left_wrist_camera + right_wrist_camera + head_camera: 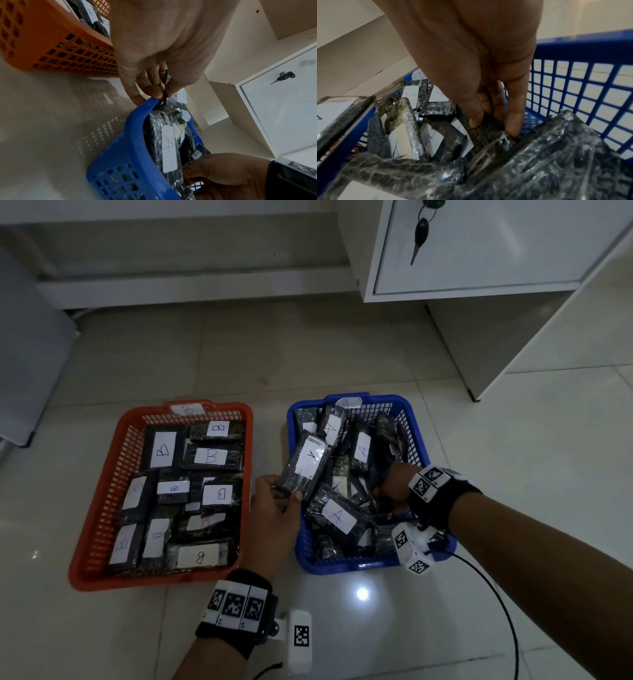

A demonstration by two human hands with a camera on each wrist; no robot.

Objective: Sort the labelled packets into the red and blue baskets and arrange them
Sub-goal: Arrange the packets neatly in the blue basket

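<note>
The red basket (102, 508) on the left holds several black packets with white B labels (210, 455). The blue basket (411, 419) on the right holds a loose pile of A packets (337, 517). My left hand (281, 494) pinches the lower end of one black A packet (306, 462) and holds it up over the blue basket's left rim; the left wrist view shows that packet (166, 79) edge-on between thumb and fingers. My right hand (383, 491) reaches into the blue basket, with thumb and fingers (513, 127) closed round the top of a packet (486, 134) in the pile.
Both baskets sit on a glossy tiled floor (342, 354). A white cabinet (479, 251) with keys in its lock (421, 231) stands behind on the right. A black cable (496, 587) runs from my right wrist across the floor. A grey panel (27, 354) stands at the left.
</note>
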